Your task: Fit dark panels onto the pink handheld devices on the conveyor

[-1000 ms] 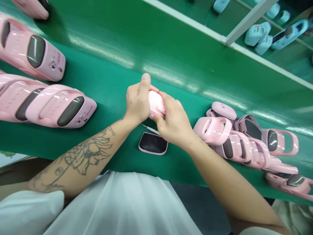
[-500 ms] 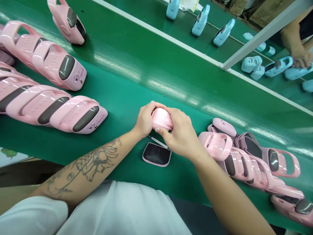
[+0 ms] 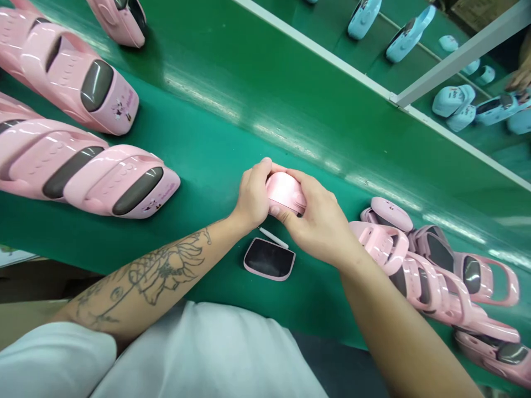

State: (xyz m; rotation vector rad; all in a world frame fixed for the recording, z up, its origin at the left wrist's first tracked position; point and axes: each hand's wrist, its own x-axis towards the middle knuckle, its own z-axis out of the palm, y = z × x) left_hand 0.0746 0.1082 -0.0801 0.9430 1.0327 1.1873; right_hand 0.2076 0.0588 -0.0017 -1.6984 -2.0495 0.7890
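Both of my hands close round a glossy pink plastic housing (image 3: pixel 285 189) above the green table. My left hand (image 3: pixel 254 193) wraps its left side, and my right hand (image 3: pixel 321 218) grips its right side with the thumb along the lower edge. Fingers cover much of the housing, so its full shape is hidden. Just below lies a thin white stick-like tool (image 3: pixel 274 237), partly under my hands. Nearer to me a pink-rimmed dark panel (image 3: pixel 269 258) rests flat on the table.
Pink handled housings with dark windows (image 3: pixel 124 179) stand in rows at left. More pink housings (image 3: pixel 435 287) and loose panels (image 3: pixel 433 249) crowd the right. Behind a white-edged divider (image 3: pixel 315 50) are light-blue housings (image 3: pixel 410 34) and another person's hand (image 3: pixel 520 77).
The view has shifted a little, so the table's things sit differently in the picture. My hands keep their hold on the pink housing. The other person's hand has moved toward the picture's right edge.
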